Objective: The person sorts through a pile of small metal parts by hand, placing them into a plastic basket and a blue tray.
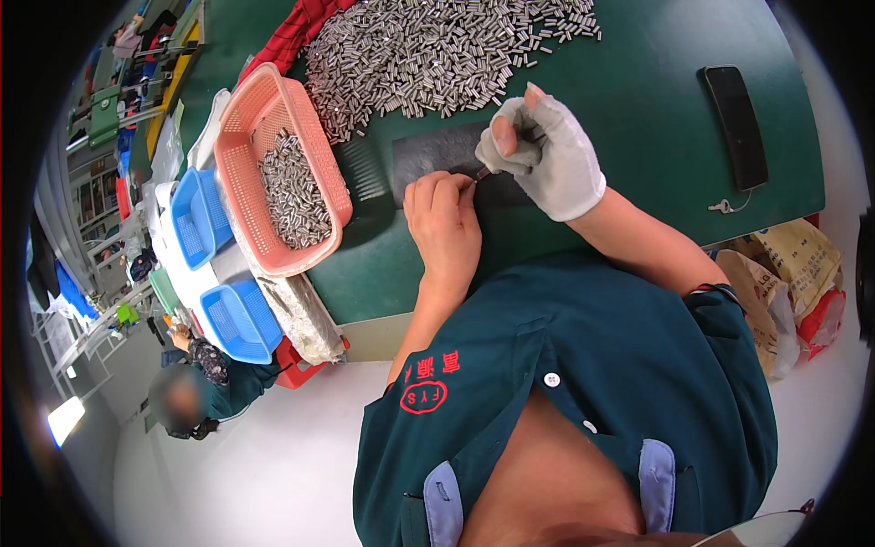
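My left hand (444,219) is bare and rests over a black mat (428,150), its fingers pressed together. Whatever its fingertips pinch is too small and hidden to make out. My right hand (551,155) wears a white glove with some fingertips uncovered. It is closed around a slim tool (484,172) with a dark, narrow tip, mostly hidden in the fist. That tip meets the fingertips of my left hand. Beyond the mat lies a big pile of small silvery metal cylinders (437,55). Left of the mat, a row of thin metallic pieces (365,170) lies side by side.
A pink basket (339,196) holding more metal cylinders stands left on the green table (656,82). Two blue baskets (199,219) sit farther left. Red cloth (296,36) borders the pile. At right lie a black phone (736,128) and bags (793,264). Another person (241,387) is lower left.
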Action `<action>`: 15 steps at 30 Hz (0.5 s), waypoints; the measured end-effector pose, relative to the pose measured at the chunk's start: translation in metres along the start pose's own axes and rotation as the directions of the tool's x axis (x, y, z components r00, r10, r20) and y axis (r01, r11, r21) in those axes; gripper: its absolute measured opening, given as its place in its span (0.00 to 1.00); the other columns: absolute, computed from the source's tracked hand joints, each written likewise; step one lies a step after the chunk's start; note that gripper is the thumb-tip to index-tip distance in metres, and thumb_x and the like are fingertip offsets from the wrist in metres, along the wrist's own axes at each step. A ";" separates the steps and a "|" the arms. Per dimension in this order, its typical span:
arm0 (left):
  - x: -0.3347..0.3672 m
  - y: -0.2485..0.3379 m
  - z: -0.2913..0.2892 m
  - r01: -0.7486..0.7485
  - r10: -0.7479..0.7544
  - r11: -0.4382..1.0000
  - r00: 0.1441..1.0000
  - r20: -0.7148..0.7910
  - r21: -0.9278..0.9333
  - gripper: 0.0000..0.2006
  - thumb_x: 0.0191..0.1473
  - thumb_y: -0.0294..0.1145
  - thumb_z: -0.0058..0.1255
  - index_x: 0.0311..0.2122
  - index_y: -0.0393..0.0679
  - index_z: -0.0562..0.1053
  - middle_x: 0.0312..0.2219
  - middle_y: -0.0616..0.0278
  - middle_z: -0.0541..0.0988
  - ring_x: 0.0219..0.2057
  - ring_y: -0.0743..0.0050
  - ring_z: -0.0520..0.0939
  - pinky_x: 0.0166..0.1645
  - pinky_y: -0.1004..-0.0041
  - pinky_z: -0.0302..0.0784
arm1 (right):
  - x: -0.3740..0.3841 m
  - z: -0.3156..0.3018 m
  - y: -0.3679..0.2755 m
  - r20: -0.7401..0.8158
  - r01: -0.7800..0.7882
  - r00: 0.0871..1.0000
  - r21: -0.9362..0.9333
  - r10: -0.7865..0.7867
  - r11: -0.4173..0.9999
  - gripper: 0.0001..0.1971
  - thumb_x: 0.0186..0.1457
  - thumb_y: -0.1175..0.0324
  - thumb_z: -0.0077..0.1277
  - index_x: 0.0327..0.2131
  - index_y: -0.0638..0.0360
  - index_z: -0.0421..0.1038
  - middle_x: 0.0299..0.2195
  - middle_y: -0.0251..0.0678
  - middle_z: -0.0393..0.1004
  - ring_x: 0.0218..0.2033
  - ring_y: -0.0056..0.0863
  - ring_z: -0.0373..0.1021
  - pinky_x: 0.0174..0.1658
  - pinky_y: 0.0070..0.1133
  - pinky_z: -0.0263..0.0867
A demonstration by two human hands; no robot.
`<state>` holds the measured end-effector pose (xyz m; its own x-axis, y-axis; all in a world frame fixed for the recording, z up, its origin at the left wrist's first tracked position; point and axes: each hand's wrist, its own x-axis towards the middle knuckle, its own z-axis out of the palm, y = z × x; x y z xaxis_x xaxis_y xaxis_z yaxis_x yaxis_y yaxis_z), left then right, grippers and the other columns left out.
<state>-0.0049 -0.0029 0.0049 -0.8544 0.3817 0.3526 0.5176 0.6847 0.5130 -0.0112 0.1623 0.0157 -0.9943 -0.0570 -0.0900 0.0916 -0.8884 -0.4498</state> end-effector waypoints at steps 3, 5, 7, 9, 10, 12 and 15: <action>0.000 0.000 -0.001 0.000 0.000 1.000 1.000 -0.003 -0.002 0.07 0.42 0.19 0.55 0.29 0.42 0.71 0.30 0.60 0.73 0.33 0.58 0.72 0.39 0.65 0.66 | -0.003 0.004 0.001 -0.036 -0.013 0.999 -0.077 0.010 0.997 0.22 0.63 0.55 0.36 0.22 0.60 0.66 0.18 0.30 0.63 0.18 0.18 0.52 0.26 0.16 0.49; 0.001 0.000 -0.001 -0.004 0.004 1.000 1.000 -0.005 -0.003 0.08 0.42 0.19 0.55 0.29 0.42 0.71 0.30 0.60 0.73 0.33 0.58 0.72 0.39 0.65 0.66 | -0.004 0.005 0.000 -0.058 -0.019 0.998 -0.123 0.012 0.992 0.22 0.63 0.55 0.36 0.22 0.60 0.67 0.19 0.30 0.64 0.19 0.17 0.52 0.26 0.15 0.50; 0.002 0.001 -0.003 -0.025 0.025 0.999 1.000 -0.015 0.033 0.07 0.42 0.19 0.54 0.29 0.41 0.71 0.29 0.60 0.74 0.32 0.58 0.73 0.39 0.65 0.66 | -0.004 0.004 0.000 -0.036 -0.032 0.999 -0.162 0.026 0.986 0.22 0.63 0.54 0.35 0.22 0.60 0.66 0.19 0.31 0.64 0.19 0.17 0.53 0.26 0.15 0.52; 0.001 0.000 -0.008 -0.007 0.007 1.000 1.000 -0.013 0.012 0.07 0.42 0.18 0.54 0.29 0.41 0.71 0.28 0.61 0.74 0.32 0.58 0.73 0.39 0.66 0.66 | -0.003 0.005 0.001 -0.056 -0.021 0.998 -0.143 0.013 0.990 0.23 0.63 0.54 0.35 0.22 0.60 0.66 0.19 0.31 0.64 0.18 0.17 0.52 0.26 0.15 0.51; 0.002 0.000 -0.012 0.012 -0.012 1.000 1.000 -0.008 -0.009 0.07 0.42 0.18 0.53 0.29 0.41 0.71 0.27 0.61 0.74 0.31 0.59 0.74 0.39 0.66 0.67 | -0.003 0.005 0.001 -0.080 -0.012 0.997 -0.122 0.003 0.992 0.23 0.63 0.54 0.35 0.22 0.60 0.66 0.19 0.31 0.64 0.18 0.17 0.52 0.26 0.16 0.51; 0.006 0.001 -0.020 -0.029 0.029 0.999 1.000 0.004 0.027 0.07 0.42 0.18 0.53 0.29 0.41 0.71 0.26 0.61 0.75 0.30 0.59 0.74 0.38 0.66 0.67 | -0.002 0.002 0.000 -0.045 0.007 0.999 -0.105 -0.011 0.994 0.23 0.63 0.54 0.34 0.22 0.61 0.66 0.18 0.31 0.63 0.18 0.17 0.51 0.26 0.16 0.51; 0.014 0.002 -0.034 -0.123 0.117 0.990 0.990 0.079 0.072 0.07 0.41 0.18 0.52 0.28 0.41 0.71 0.25 0.60 0.74 0.29 0.59 0.73 0.37 0.66 0.66 | -0.002 0.004 -0.003 0.009 0.048 0.999 -0.068 -0.047 0.997 0.24 0.63 0.54 0.33 0.21 0.61 0.66 0.17 0.31 0.61 0.17 0.18 0.50 0.26 0.17 0.50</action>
<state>-0.0143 -0.0170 0.0373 -0.7886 0.5075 0.3473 0.6143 0.6756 0.4077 -0.0102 0.1636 0.0210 -0.9980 -0.0191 -0.0606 0.0476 -0.8569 -0.5134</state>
